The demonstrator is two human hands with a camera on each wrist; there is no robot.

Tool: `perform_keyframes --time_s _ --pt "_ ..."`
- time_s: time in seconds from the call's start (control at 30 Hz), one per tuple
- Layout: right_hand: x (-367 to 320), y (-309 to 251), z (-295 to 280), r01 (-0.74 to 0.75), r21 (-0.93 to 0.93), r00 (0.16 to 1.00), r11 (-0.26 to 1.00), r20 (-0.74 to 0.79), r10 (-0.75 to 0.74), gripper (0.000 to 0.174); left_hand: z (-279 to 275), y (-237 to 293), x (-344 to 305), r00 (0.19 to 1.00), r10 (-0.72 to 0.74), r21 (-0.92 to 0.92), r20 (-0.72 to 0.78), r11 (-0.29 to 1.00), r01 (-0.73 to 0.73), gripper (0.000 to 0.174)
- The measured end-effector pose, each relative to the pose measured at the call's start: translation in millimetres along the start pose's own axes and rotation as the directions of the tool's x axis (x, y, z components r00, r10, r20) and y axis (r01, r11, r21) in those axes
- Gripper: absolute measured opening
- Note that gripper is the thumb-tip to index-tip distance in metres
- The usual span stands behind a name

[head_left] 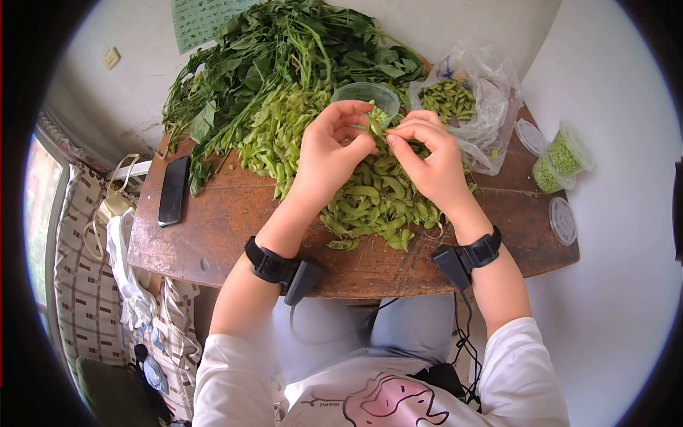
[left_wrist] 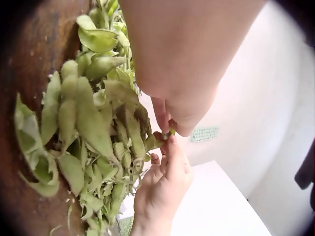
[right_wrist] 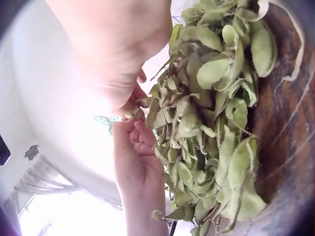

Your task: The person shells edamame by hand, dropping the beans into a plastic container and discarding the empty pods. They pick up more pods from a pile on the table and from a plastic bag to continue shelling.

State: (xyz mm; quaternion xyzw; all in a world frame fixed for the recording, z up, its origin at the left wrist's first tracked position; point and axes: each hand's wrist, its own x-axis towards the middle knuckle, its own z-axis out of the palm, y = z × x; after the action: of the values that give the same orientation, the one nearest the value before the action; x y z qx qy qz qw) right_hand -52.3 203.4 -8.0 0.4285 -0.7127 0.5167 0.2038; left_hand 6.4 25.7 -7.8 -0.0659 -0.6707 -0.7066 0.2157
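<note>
Over a heap of green soybean pods (head_left: 377, 199), both hands meet at one small pod (head_left: 377, 131). My left hand (head_left: 329, 149) pinches it from the left with finger and thumb. From the other side, my right hand (head_left: 432, 155) pinches it between thumb and forefinger. The wrist views show the fingertips of both hands close together around the pod (right_wrist: 133, 114), which they partly cover. Just behind the hands stands a clear plastic bowl (head_left: 344, 91) with pale green shelled beans in it, partly hidden by the fingers.
Leafy bean stalks (head_left: 284, 50) pile up at the back, with lighter pods (head_left: 274, 135) in front. A plastic bag (head_left: 491, 92) of pods sits at right, beside tubs of shelled beans (head_left: 562, 156) and loose lids (head_left: 563, 220). A phone (head_left: 173, 191) lies at left on the wooden table (head_left: 235, 228).
</note>
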Motion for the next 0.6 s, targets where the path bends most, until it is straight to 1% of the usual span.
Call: perform_keyframes --time_s 0.03,0.07,0.17,0.2,0.27,0.3,0.37,0.4,0.47,0.5,0.57,0.6 --pt "0.6 0.0 0.3 -0.041 0.049 0.999 0.998 0.0 0.041 0.006 0.3 0.8 0.7 1.0 -0.026 -0.049 0.003 0.998 0.026 0.043" --pt "0.8 0.8 0.4 -0.04 0.051 0.999 0.998 0.003 0.04 0.006 0.3 1.3 0.7 0.999 -0.052 -0.099 0.008 0.994 0.053 0.043" --pt "1.6 2.3 -0.4 -0.052 0.067 0.999 0.996 -0.006 0.052 0.007 -0.7 5.2 0.0 0.995 -0.092 -0.141 0.044 0.985 0.097 0.046" --pt "1.2 2.8 -0.8 -0.065 0.075 0.998 0.995 0.001 0.065 0.008 0.1 7.5 1.6 0.995 -0.086 -0.141 0.045 0.986 0.091 0.046" --pt "-1.6 2.4 -0.6 -0.087 0.085 0.996 0.993 0.009 0.087 0.009 1.1 9.8 -0.7 0.993 -0.096 -0.234 0.065 0.966 0.109 0.051" --pt "-1.3 2.8 -0.3 -0.099 0.106 0.995 0.989 0.008 0.098 0.01 0.7 10.2 -1.1 0.993 -0.098 -0.234 0.065 0.966 0.111 0.051" --pt "-0.9 4.7 -0.1 -0.114 0.125 0.993 0.986 0.012 0.113 0.011 0.3 9.5 -1.5 0.991 -0.116 -0.243 0.059 0.962 0.127 0.044" --pt "-1.1 6.2 -0.3 -0.125 0.125 0.992 0.984 0.018 0.124 0.012 1.0 8.8 -2.6 0.991 -0.12 -0.247 0.059 0.96 0.131 0.044" --pt "-0.5 8.0 -1.2 -0.13 0.122 0.991 0.984 0.025 0.128 0.012 1.5 8.6 -1.9 0.987 -0.154 -0.304 0.036 0.939 0.157 0.034" --pt "-0.3 8.6 -1.2 -0.142 0.131 0.99 0.981 0.026 0.139 0.013 0.7 7.9 -1.4 0.988 -0.152 -0.307 0.035 0.939 0.155 0.034" --pt "0.4 9.0 -1.1 -0.153 0.141 0.988 0.978 0.028 0.151 0.013 -2.3 3.8 -0.9 0.987 -0.144 -0.356 0.076 0.92 0.161 0.024" --pt "0.5 9.2 -1.0 -0.144 0.148 0.99 0.978 0.019 0.142 0.013 -4.4 0.4 0.1 0.987 -0.144 -0.357 0.076 0.92 0.162 0.024"
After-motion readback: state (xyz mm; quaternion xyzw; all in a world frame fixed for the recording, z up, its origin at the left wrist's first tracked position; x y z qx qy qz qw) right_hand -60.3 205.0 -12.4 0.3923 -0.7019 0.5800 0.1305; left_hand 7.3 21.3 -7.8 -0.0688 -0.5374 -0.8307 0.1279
